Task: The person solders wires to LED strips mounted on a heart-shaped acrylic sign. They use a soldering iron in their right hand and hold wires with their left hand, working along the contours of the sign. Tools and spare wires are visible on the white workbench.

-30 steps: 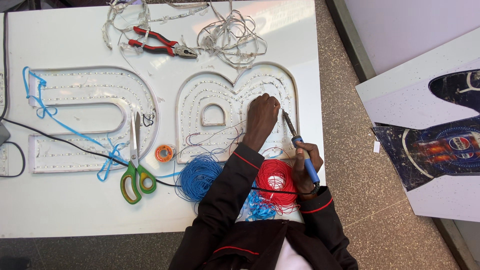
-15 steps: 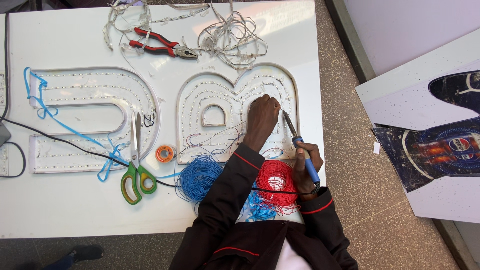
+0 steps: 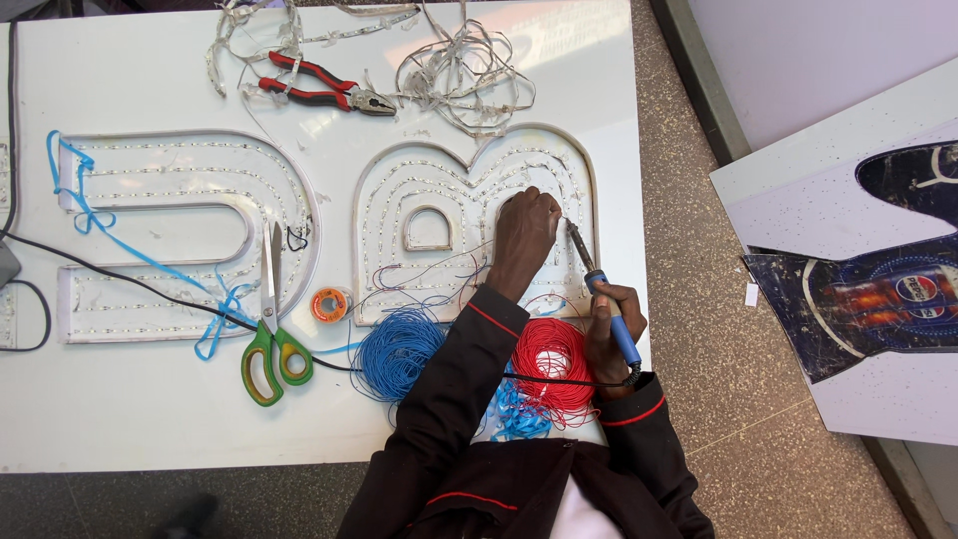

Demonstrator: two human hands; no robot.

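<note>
At six o'clock lie the red wire coil (image 3: pixel 552 361) and blue wire coil (image 3: pixel 399 349). The right hand (image 3: pixel 611 317) grasps the soldering iron (image 3: pixel 602 289), tip toward eleven o'clock. The left hand (image 3: pixel 526 235), fingers curled, presses inside the white letter shell (image 3: pixel 399 215) on the surface (image 3: pixel 130 409). This looks like soldering the strip; iron and joint must meet steadily. Pliers (image 3: pixel 324 88) lie at twelve.

The desk (image 3: pixel 130 419) is white. The soldering iron (image 3: pixel 611 317) has a blue handle. One wire coil (image 3: pixel 399 351) is blue, the other coil (image 3: pixel 552 361) red. The scissors (image 3: pixel 271 349) have green handles, the pliers (image 3: pixel 319 85) red ones. The sleeves (image 3: pixel 449 419) are black with red stripes.
</note>
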